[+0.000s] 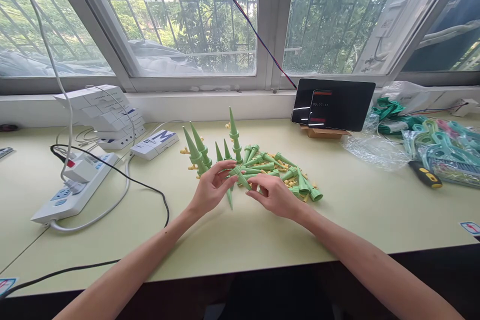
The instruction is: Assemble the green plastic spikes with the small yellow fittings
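Note:
My left hand (214,187) is closed on a green plastic watering spike (240,176), its thumb and fingers near the upper end. At the lower right end of the same spike, the fingertips of my right hand (275,195) are pinched together. Just below my left fingers, the pointed tip of another green spike (229,200) shows; the rest is hidden. Behind my left hand stand several upright spikes (195,147) with yellow valves (185,151). A heap of loose green spikes (296,172) lies beyond my right hand, with small yellow parts (306,197) among them.
A white power strip (75,200) and cables lie at left, near stacked white boxes (112,115). At the back right, a black tablet (352,105) and a phone (320,108) lean on a cardboard box (326,133). A yellow-black tool handle (425,175) and plastic-wrapped items (446,145) lie far right.

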`<state>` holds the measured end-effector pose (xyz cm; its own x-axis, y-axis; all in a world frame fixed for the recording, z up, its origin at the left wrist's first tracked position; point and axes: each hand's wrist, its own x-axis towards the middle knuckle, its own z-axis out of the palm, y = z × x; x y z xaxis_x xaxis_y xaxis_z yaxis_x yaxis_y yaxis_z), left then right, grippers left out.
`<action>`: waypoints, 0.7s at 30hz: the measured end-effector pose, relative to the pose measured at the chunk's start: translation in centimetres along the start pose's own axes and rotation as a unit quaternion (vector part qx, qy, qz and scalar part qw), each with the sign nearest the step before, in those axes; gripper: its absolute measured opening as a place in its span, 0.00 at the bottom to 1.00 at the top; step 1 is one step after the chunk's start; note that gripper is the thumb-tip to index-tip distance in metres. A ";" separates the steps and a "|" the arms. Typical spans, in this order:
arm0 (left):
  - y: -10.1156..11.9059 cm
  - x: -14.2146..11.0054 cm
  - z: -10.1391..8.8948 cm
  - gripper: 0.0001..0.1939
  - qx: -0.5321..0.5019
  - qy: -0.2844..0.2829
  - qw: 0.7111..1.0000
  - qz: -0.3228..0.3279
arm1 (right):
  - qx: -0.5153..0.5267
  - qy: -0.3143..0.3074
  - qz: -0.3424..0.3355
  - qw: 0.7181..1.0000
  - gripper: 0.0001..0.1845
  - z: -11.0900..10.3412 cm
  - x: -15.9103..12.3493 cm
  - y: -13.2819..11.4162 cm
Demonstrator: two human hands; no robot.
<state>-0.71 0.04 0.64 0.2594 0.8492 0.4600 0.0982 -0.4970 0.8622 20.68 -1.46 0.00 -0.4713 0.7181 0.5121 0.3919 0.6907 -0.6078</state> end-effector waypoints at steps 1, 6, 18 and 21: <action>-0.1 0.0 0.0 0.15 -0.002 0.003 1.000 -0.010 | 0.000 -0.001 0.000 1.000 0.02 0.0 0.0 0.0; -0.2 0.1 0.0 0.15 -0.014 0.000 0.999 -0.048 | 0.002 0.003 0.011 1.000 0.03 0.0 0.1 -0.1; 0.6 0.1 0.2 0.15 -0.044 -0.031 0.996 -0.077 | 0.013 0.000 0.057 0.998 0.06 0.1 -0.1 0.2; 0.6 0.1 0.3 0.14 -0.046 -0.031 0.995 -0.078 | 0.013 -0.012 0.062 0.998 0.07 0.2 -0.2 0.3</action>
<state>-0.36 -0.24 1.13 0.3073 0.9004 0.3079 0.0550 -0.3399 0.9389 20.71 -1.40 -0.34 -0.4391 0.7958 0.4170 0.4275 0.5933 -0.6821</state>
